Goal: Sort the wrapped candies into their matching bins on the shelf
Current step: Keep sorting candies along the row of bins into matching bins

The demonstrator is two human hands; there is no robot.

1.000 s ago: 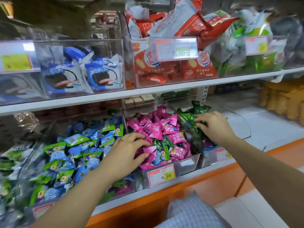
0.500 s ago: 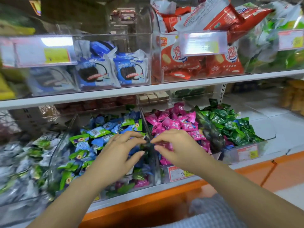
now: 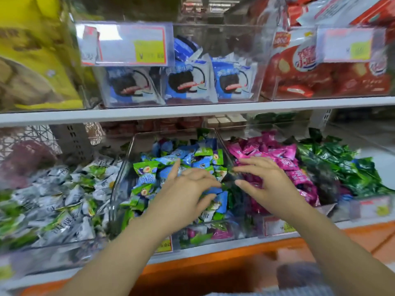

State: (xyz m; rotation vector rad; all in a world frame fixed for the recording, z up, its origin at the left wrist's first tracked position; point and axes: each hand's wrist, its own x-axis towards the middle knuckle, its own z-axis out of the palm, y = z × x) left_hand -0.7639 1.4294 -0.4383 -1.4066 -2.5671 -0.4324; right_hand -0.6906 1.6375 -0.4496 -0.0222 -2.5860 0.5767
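Top row, left to right: yellow bag (image 3: 36,60), blue-and-white cookie packs (image 3: 190,82) standing upright side by side, red snack packs (image 3: 320,82) far right. Clear-sleeved price tag (image 3: 126,43) with a yellow patch hangs in front of the cookie packs at left, second price tag (image 3: 346,44) in front of the red packs; print on both is blurred. Far back on the lower level sit small brown and beige boxes (image 3: 224,120); nearest is an orange panel (image 3: 213,268) with blurred checked cloth (image 3: 299,276) below it.

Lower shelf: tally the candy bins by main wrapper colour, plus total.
White-green bin: 1
Blue-green bin: 1
Pink bin: 1
Dark green bin: 1
Total: 4
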